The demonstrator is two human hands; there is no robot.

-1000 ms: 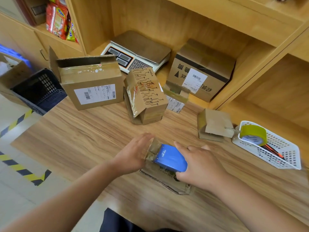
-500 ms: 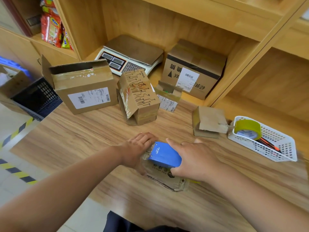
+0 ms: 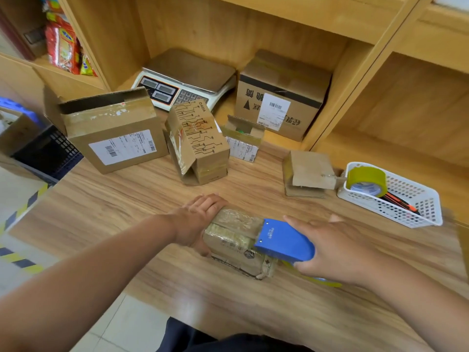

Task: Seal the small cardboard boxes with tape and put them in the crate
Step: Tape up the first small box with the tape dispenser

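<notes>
Head view looks down on a wooden table [image 3: 127, 224] with a pale tiled floor [image 3: 142, 323] past its near edge. Close to that edge lies the small box [image 3: 233, 240], wrapped in shiny tape. The left hand [image 3: 200, 219] grips its left end, fingers curled over the top and thumb on the near side. The right hand [image 3: 337, 250] holds a blue tape tool [image 3: 284, 241], which sits on the right end of the box.

Bare wood lies all around the 2 hands, with lots of room on the left. To the right, near the table's side edge, is a white basket [image 3: 418, 212] with a tape roll [image 3: 366, 180] inside. Touching the basket is a flap box [image 3: 308, 174].

Farther back stand a printed box [image 3: 200, 141], a tiny open box [image 3: 242, 141] and a big box [image 3: 114, 135] with 1 white label. Off the table's left edge sits the dark crate [image 3: 48, 151], low by the floor.

At the very back, a wooden shelf [image 3: 253, 29] closes the table in. A scale [image 3: 187, 74] and a labelled box [image 3: 281, 97] sit in its nook. Snack packs [image 3: 63, 44] fill the next nook on the left.
</notes>
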